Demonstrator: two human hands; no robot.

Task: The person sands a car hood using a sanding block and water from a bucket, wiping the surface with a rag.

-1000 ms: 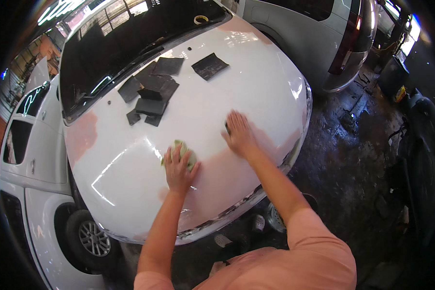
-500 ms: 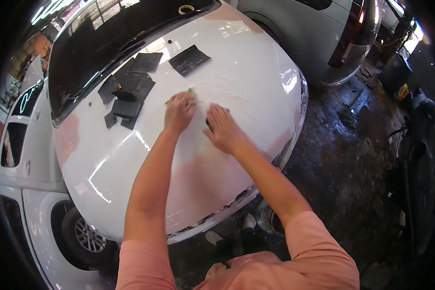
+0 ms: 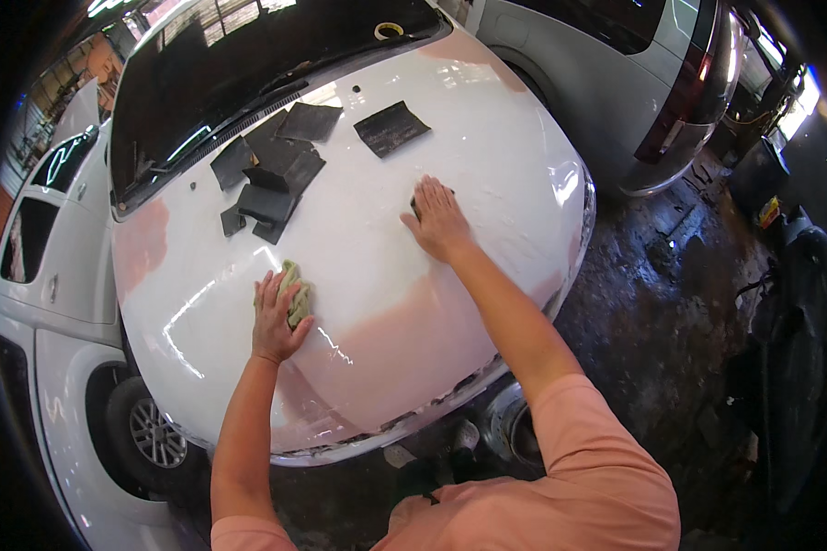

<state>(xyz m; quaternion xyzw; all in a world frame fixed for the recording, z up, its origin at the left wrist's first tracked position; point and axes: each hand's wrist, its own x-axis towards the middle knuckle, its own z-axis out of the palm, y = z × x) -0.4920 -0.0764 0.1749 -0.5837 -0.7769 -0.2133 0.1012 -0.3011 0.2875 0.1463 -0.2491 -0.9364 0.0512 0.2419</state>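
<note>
A white car hood (image 3: 220,275) fills the middle of the view, with pinkish patches on it. On its left half, my left hand (image 3: 277,321) rests with a crumpled pale-green cloth (image 3: 298,298) under and between its fingers. Farther up and to the right, my right hand (image 3: 443,222) lies stretched over a small black piece of sandpaper (image 3: 417,206), pressing it to the hood. Most of that piece is hidden under the palm. Wet-looking streaks show on the paint around the right hand.
Several black sandpaper sheets (image 3: 276,161) lie overlapped near the windshield, with one sheet (image 3: 391,129) apart. A tape roll (image 3: 389,31) sits on the glass. Other vehicles stand left (image 3: 64,243) and right (image 3: 579,83). A metal bucket (image 3: 504,427) is by my feet.
My left hand has moved with the cloth toward the near left, away from my right hand. The right hand has stayed at about the same part of the hood.
</note>
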